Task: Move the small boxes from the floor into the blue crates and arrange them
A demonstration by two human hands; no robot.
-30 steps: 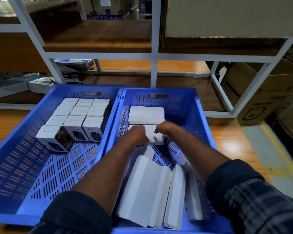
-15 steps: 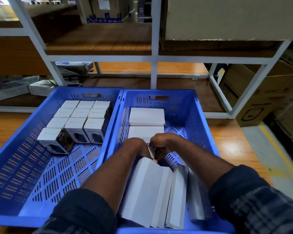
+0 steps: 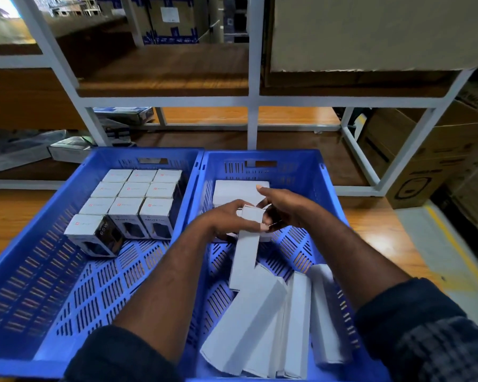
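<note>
We hold one slim white cardboard box by its upper end: left hand curled round it, right hand pinching its edge. It stands tilted inside the right blue slotted plastic crate. Beyond the hands lie flat white boxes; toward the wrists, leaning white boxes await arranging. Left of the hands, the left blue crate holds neat rows of printed boxes. We judge the task roughly half done.

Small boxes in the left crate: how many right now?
10: nine in a three-by-three block at the far end of the crate, one skewed box at the block's near-left corner. Any beneath would be hidden.
</note>
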